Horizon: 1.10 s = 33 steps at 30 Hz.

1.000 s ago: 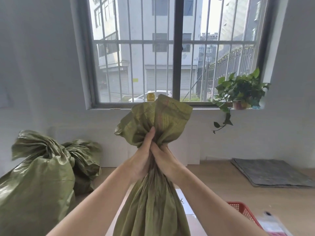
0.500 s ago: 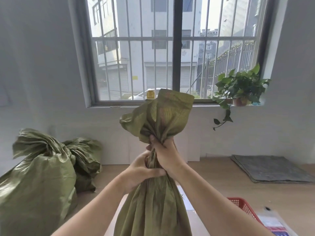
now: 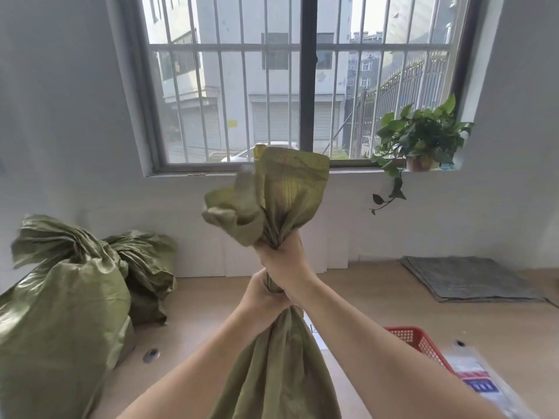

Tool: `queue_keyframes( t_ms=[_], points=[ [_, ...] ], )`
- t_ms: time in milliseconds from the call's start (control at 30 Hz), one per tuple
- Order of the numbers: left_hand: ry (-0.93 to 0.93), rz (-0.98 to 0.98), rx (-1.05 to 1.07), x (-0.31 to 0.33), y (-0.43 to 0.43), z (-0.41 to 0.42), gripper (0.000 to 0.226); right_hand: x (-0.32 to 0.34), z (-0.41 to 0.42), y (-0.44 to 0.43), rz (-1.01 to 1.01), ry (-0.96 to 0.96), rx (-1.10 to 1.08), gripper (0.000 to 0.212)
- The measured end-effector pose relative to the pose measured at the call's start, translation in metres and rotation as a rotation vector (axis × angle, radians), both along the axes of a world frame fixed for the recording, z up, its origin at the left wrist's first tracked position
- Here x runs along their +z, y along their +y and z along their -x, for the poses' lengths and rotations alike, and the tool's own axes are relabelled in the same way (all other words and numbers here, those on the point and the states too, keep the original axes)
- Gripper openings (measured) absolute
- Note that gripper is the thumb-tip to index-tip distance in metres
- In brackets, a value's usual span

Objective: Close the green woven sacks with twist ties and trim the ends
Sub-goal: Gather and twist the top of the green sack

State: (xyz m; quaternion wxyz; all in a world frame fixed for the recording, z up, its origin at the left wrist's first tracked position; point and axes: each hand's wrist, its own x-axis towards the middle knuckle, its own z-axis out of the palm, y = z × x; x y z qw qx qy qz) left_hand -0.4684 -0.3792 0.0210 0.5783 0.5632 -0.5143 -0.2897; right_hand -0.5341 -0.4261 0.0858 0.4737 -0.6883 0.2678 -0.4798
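Before a barred window [image 3: 302, 80] over a wooden floor [image 3: 378, 297]: green woven sack [image 3: 278, 367] held upright at centre, neck gathered, loose mouth flaring above. Right hand [image 3: 284, 261] fisted tight round the neck, left hand [image 3: 260, 300] clenched on it just below, touching. Two more filled sacks [image 3: 60, 313] at left; red basket [image 3: 420, 343] lower right; potted plant [image 3: 420, 140] on the sill.

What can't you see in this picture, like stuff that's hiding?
Head view only:
- The held sack: its bottom is cut off by the lower edge.
- Its neck: covered by the left hand and right hand, so any twist tie cannot be seen.
- Red basket: contents hidden behind the right arm.
- Packet: print too blurred to read.
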Motion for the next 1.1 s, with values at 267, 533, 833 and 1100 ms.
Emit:
queue_keyframes(
  t_ms=[267,533,833,1100],
  points=[
    [0.049,-0.082,0.106,-0.035,-0.005,0.014,0.014,-0.002,0.005,0.008,-0.117,-0.034,0.117,0.028],
    [0.049,-0.077,0.156,-0.061,-0.005,0.012,0.027,-0.009,0.002,0.003,-0.456,-0.115,0.163,0.031],
    [0.109,-0.120,0.129,-0.085,-0.009,0.025,0.038,-0.034,0.013,0.006,-0.487,-0.067,0.029,0.042],
    [0.103,-0.177,0.059,-0.095,-0.004,0.032,0.045,-0.054,0.019,0.005,-0.428,-0.135,0.011,0.043]
  ],
)
